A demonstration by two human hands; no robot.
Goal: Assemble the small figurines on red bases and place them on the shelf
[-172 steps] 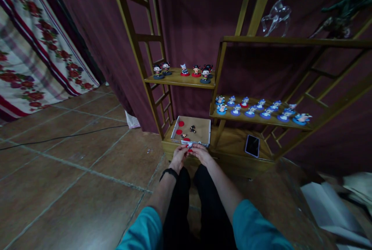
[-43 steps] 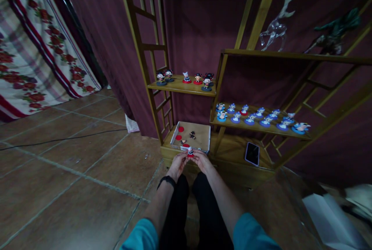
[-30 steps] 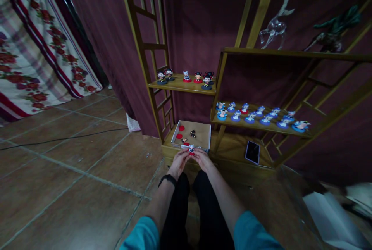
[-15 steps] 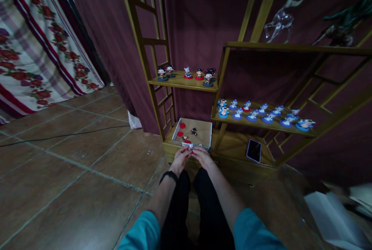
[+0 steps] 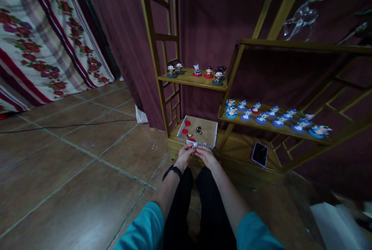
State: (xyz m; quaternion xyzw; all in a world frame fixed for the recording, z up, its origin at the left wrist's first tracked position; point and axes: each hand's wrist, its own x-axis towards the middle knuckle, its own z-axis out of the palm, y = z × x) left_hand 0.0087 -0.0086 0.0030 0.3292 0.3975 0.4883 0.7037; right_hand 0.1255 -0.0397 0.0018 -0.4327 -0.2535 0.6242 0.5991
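My left hand (image 5: pixel 184 156) and my right hand (image 5: pixel 207 156) meet in front of my knees and together pinch a small figurine on a red round base (image 5: pixel 195 149). Just beyond my fingers lies a shallow cardboard box (image 5: pixel 209 131) on the lowest shelf board; it holds loose red discs (image 5: pixel 187 123) and small dark figurine parts (image 5: pixel 198 129). A black band circles my left wrist.
A wooden shelf unit (image 5: pixel 200 82) carries several figurines on red and dark bases (image 5: pixel 207 72). A lower shelf (image 5: pixel 270 125) bears several blue-based figurines. A phone (image 5: pixel 259 154) lies on the bottom board. A glass deer (image 5: pixel 306 11) stands on top. White paper (image 5: pixel 334 223) lies at right.
Both hands keep hold of the small figurine in front of the box. My view has swung left, so the shelves sit further right in the picture.
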